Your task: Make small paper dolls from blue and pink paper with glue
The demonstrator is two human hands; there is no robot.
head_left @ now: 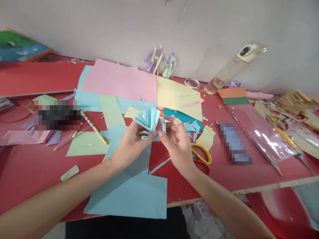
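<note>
Between my two hands is a turquoise pleated paper fan point(149, 119), spread at the top and gathered to a narrow waist. My left hand point(136, 134) pinches its gathered base between thumb and fingers. With thumb and fingertips closed, my right hand point(176, 137) grips a small rolled light-blue paper piece point(163, 124) beside the fan's waist. Below both hands lies a large light-blue paper sheet point(132, 189). Scissors with one yellow handle loop point(205, 152) and one red loop lie just right of my right hand, partly hidden by it.
Pink paper point(122, 79) and yellow paper point(179, 93) lie toward the wall. Two paper figures point(156, 61) lean there. A clear bottle point(230, 71) tilts against the wall. A pencil point(96, 127) rests left; a clear pouch point(264, 132) and paper scraps are right. The table's front edge point(184, 203) is near.
</note>
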